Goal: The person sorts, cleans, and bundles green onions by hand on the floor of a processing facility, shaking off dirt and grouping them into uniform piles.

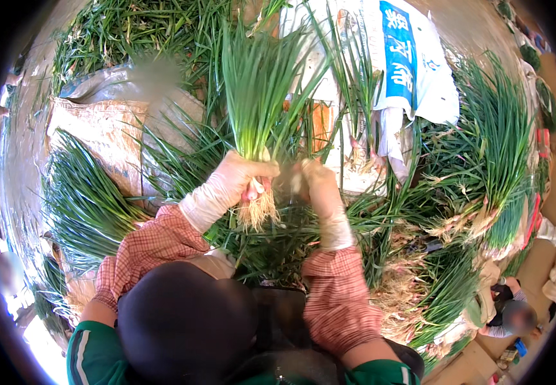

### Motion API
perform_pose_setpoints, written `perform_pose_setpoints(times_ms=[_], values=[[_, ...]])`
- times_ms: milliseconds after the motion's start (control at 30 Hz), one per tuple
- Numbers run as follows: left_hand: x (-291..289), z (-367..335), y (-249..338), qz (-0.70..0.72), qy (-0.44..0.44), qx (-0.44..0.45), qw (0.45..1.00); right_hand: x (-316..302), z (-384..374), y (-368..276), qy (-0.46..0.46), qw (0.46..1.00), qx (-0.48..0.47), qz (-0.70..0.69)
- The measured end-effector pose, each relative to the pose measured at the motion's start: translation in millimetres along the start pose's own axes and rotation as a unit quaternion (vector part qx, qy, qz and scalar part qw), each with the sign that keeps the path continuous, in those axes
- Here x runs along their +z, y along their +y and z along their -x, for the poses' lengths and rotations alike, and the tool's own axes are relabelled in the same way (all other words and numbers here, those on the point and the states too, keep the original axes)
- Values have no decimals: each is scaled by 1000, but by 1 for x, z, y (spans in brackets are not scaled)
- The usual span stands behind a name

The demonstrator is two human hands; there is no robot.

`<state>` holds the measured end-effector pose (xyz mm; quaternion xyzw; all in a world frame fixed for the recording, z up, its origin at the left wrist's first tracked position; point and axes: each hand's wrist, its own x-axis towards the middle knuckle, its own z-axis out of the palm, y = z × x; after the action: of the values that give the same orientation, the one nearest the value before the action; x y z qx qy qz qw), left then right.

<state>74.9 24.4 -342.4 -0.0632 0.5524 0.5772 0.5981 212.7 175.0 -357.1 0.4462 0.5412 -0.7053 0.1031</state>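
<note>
My left hand point(230, 183), in a thin whitish glove, is closed round a bunch of spring onions point(255, 96). Their green leaves point up and away from me; the pinkish-white bulbs and stringy roots point(257, 210) hang below my fingers. Just to the right, apart from the bunch, is my gloved right hand point(321, 186). Its fingers are curled together and blurred at the tips, and whatever they pinch cannot be made out. Loose leaves point(258, 247) lie beneath both hands.
Spring onions are heaped at left point(88, 199), right point(483, 141) and top left. A few spring onions point(361, 151) lie on white sacking point(355, 183) beyond my right hand. A blue-and-white sack point(435, 96) and a tan sack point(98, 131) lie farther off. Another person point(512, 311) is at lower right.
</note>
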Motion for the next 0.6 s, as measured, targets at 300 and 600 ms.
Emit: perform_pose_setpoints(times_ms=[300, 600], values=[[7, -2, -3, -71, 20, -1, 997, 32, -42, -25, 171, 959, -216, 63], [3, 22, 15, 76, -120, 8, 990, 26, -43, -18, 50, 961, -59, 265]])
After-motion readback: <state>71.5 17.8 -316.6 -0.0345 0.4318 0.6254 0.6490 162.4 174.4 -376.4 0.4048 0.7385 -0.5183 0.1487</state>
